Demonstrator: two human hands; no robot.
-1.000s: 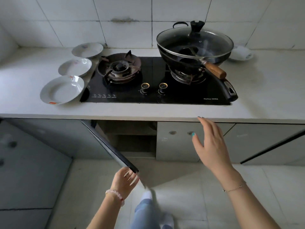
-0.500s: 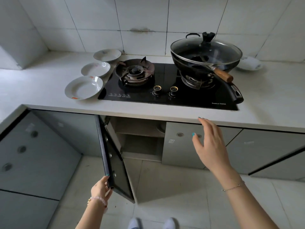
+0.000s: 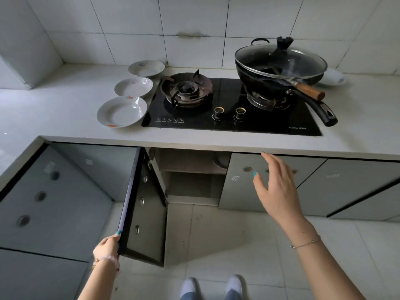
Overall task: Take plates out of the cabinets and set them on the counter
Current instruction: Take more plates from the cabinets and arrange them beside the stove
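Dim, soft daylight; wide-angle warp at edges.

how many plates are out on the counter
3 left of the stove: near plate, middle plate, far plate. A white dish partly hidden behind the wok may be a fourth.

Teal nails [image 3: 255, 174]; pink bead bracelet [image 3: 106, 259] left, thin chain [image 3: 306, 243] right; white shoes [image 3: 189, 283]

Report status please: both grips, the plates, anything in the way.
Left grip holds edge of open cabinet door. Right grip open, empty, at counter edge. Three plates on counter beside stove. Nothing blocks the cabinet opening.
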